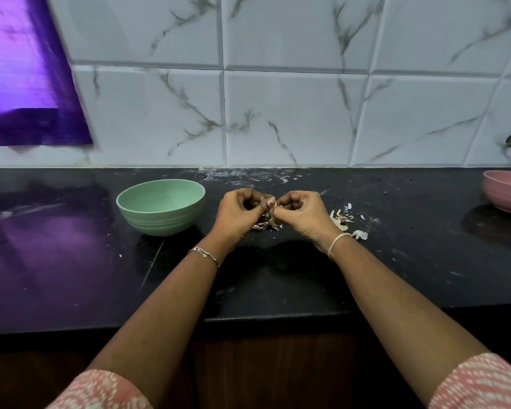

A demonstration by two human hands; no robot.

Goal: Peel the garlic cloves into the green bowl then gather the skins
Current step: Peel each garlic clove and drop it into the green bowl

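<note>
Left hand: the left hand (pixel 239 212) is curled with fingers bent inward, pinching one side of a small pale garlic clove (pixel 268 205) just above the counter.
Right hand: the right hand (pixel 303 214) is curled the same way, thumb and fingertips pinching the other side of the same clove; the two hands touch at the fingertips.
Garlic clove: mostly hidden between the fingers; papery skin shows at the pinch, and how much is peeled cannot be told.
Green bowl: a round pale green plastic bowl (pixel 161 206) stands upright on the counter just left of the left hand; nothing shows in the part of its inside that is in view.
Skins: thin whitish garlic skins (pixel 344 221) lie scattered on the counter beside the right wrist, with a few more scraps (pixel 264 226) directly under the hands.
Counter: a black glossy stone counter (pixel 396 261) against a white marbled tile wall (pixel 278 98).
Pink bowl: a round pink plastic bowl (pixel 506 191) sits at the far right edge, well apart from the hands.
Wrists: a thin chain bracelet (pixel 204 255) on the left, a pale band (pixel 338 243) on the right.
</note>
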